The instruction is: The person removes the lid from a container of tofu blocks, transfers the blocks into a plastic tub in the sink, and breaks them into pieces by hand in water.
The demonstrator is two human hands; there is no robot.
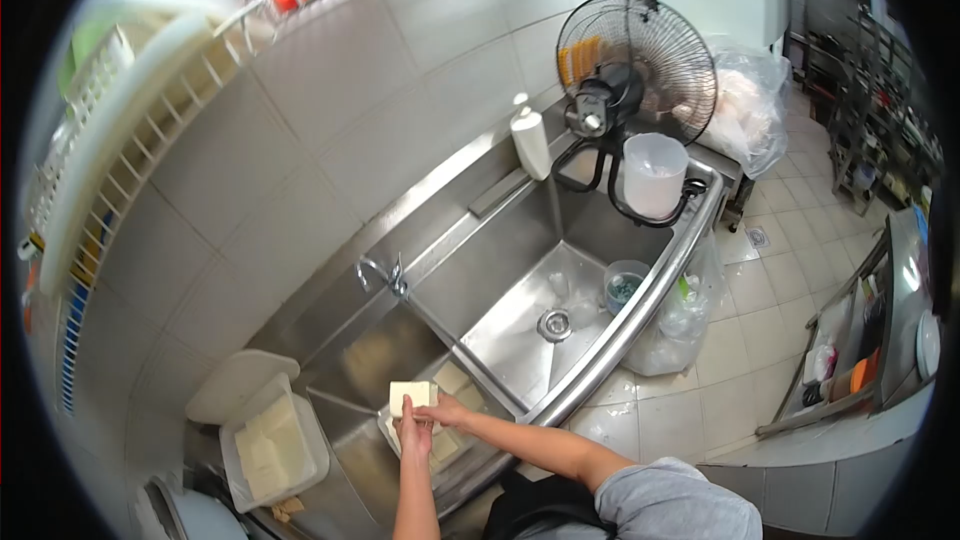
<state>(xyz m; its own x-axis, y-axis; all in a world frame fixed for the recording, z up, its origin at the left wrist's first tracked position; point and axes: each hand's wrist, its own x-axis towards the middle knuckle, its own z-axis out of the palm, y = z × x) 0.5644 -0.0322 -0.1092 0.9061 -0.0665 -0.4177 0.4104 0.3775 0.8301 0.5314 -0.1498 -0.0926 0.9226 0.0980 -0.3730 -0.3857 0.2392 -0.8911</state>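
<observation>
A pale block of tofu (408,395) is held up over the left sink basin. My left hand (413,432) grips it from below, with the thumb lying on its face. At its right side, my right hand (447,412) has its fingers against the block's edge; some fingertips are hidden. Beneath both hands, a white tub (391,434) holds more pale blocks, partly covered by my arms. To the left of the basin stands a lidded-type white container (318,440) with pale slabs inside, its lid (240,386) leaning behind it.
A faucet (398,280) rises at the divider between basins. The right basin (500,325) holds a small clear tub (625,285). A soap bottle (531,140), a black fan (635,70) and a white bucket (655,175) stand beyond. A wire rack (165,155) hangs at upper left.
</observation>
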